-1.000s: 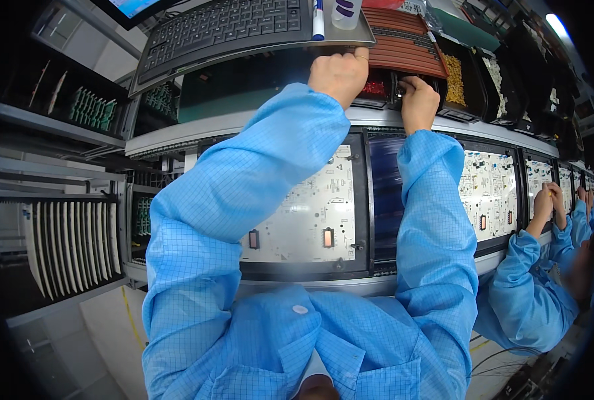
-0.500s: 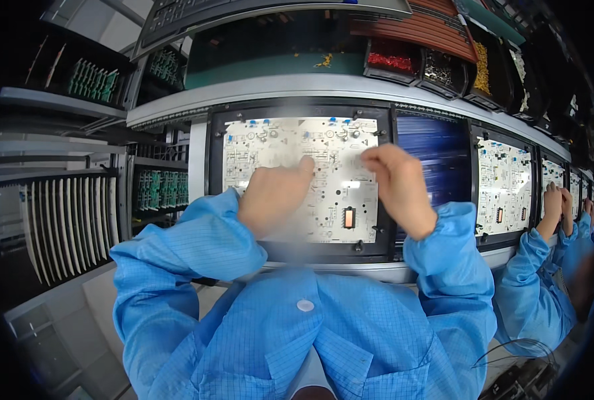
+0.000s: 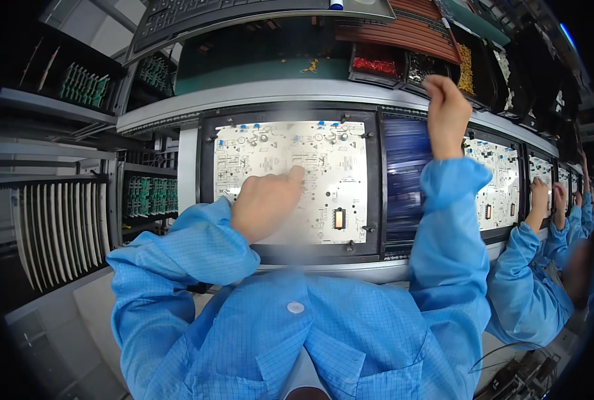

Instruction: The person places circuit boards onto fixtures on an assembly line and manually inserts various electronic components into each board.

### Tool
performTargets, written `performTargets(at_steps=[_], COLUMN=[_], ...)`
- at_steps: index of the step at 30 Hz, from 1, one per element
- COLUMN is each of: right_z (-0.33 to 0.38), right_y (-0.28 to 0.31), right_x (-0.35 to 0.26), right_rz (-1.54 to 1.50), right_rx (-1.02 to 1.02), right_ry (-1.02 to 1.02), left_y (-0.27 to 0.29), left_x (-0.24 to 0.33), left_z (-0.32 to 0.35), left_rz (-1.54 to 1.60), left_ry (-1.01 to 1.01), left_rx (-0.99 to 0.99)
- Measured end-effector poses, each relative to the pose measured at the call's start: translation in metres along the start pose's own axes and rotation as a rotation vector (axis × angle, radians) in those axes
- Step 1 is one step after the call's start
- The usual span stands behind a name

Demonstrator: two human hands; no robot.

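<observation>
A white circuit board (image 3: 347,173) lies in a black frame (image 3: 374,200) in front of me, with small blue parts along its far edge and an orange-topped black part (image 3: 339,219) near its lower right. Over the board's middle is my left hand (image 3: 268,203), fingers curled in and one digit reaching toward the board; whatever it may hold is hidden. My right hand (image 3: 451,117) is raised beyond the board's right side, at the near edge of a bin of dark and silvery small parts (image 3: 422,67). Its fingers are bent together, and I cannot make out anything in them.
Bins of red parts (image 3: 375,65) and yellow parts (image 3: 465,70) line the far side. Right of my frame come a blue blurred section (image 3: 403,180) and another framed board (image 3: 493,173). A co-worker's hands (image 3: 540,197) are farther right. Racks of boards (image 3: 63,227) stand at left.
My right hand has gone from above the board's right edge to the far right, by the parts bins. My left hand stays over the board. The whole view has shifted slightly.
</observation>
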State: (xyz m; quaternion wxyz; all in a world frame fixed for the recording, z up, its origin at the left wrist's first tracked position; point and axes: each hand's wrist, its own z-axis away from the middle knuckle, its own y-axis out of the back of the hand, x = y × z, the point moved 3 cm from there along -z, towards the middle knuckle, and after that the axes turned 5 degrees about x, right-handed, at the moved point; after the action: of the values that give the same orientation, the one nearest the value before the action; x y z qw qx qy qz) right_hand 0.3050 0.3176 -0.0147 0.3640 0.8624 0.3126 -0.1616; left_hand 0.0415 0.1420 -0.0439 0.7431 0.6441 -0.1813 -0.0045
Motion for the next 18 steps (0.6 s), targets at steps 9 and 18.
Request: performTargets(at_steps=[9, 18], right_z=[-0.024, 0.086], right_y=[-0.034, 0.015], right_x=[0.032, -0.017], right_rz=[0.208, -0.583], right_rx=[-0.089, -0.523], right_ry=[0.116, -0.696], left_y=[0.009, 0.032], left_x=[0.005, -0.009], left_z=[-0.001, 0.003], left_rz=[0.056, 0.151], left_ry=[-0.039, -0.046], left_rx=[0.057, 0.150])
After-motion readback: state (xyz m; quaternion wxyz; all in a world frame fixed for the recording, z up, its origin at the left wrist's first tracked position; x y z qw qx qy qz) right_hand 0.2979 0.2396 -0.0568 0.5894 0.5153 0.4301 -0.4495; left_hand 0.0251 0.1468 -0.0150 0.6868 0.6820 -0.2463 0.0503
